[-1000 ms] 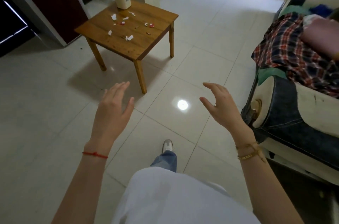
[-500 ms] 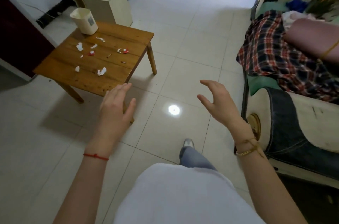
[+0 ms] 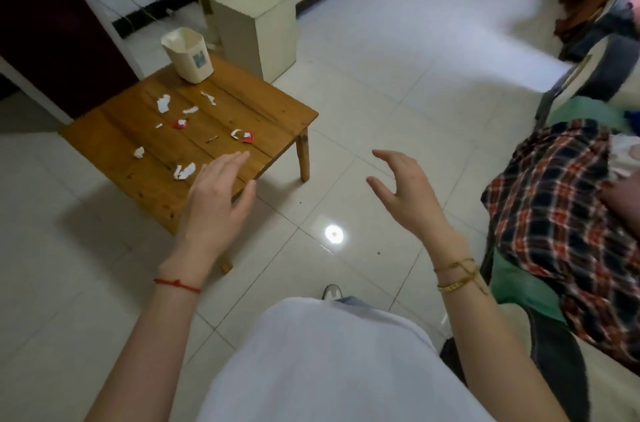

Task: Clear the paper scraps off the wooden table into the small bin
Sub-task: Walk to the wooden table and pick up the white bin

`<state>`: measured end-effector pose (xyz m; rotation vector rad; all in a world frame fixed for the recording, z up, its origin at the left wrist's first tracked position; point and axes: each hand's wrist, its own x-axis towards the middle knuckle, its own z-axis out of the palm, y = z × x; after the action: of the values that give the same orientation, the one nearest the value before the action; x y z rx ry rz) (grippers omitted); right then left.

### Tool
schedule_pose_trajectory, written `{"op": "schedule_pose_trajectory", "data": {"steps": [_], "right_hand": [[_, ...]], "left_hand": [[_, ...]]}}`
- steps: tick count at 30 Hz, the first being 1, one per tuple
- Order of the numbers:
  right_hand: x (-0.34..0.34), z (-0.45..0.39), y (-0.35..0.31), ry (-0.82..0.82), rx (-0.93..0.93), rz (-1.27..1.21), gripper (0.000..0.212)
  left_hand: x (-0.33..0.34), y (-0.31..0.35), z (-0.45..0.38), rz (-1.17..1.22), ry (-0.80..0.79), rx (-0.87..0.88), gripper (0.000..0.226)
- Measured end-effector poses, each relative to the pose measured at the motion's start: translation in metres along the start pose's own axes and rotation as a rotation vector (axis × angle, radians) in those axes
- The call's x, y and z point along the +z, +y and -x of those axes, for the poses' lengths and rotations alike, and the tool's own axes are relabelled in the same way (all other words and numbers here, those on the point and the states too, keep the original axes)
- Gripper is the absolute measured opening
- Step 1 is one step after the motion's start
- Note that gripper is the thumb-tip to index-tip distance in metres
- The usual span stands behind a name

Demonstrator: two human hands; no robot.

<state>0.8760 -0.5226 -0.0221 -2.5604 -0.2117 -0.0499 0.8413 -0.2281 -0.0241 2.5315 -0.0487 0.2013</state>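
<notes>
Reaching forward from a white-shirted torso, two bare forearms fill the near part of the view; the left hand (image 3: 216, 203), with a thin red string at its wrist, hangs flat and unclenched, fingers together, above the near corner of the low square wooden desk (image 3: 284, 112), grasping nothing; the right hand (image 3: 410, 195), with gold-coloured bracelets at its wrist, floats to the right of the desk over the pale tiled floor (image 3: 398, 92), fingers curled loosely apart and empty; just beyond the left hand's fingertips a crumpled white paper scrap (image 3: 184, 171) lies near the desk's front edge; more white and red torn paper scraps (image 3: 242, 135) are scattered across the middle of the desk, all apart from one another; on the desk's far corner stands the small cream plastic bin (image 3: 188, 54), upright with its mouth facing up; on the floor just behind the desk stands a tall cream box-shaped container (image 3: 258, 25); well to the right of the desk a red and dark plaid cloth (image 3: 554, 214) drapes over a sofa.
</notes>
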Motion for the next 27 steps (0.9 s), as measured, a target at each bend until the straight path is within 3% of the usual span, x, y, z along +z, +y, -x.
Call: {"op": "schedule_pose_trajectory", "data": {"steps": [13, 27], "right_hand": [[0.04, -0.24, 0.006, -0.233, -0.252, -0.022, 0.043], [0.116, -0.488, -0.057, -0.317, -0.353, 0.001, 0.046]], "left_hand": [[0.024, -0.038, -0.142, -0.037, 0.151, -0.331, 0.045], [0.004, -0.143, -0.347, -0.097, 0.179, -0.474, 0.046]]}}
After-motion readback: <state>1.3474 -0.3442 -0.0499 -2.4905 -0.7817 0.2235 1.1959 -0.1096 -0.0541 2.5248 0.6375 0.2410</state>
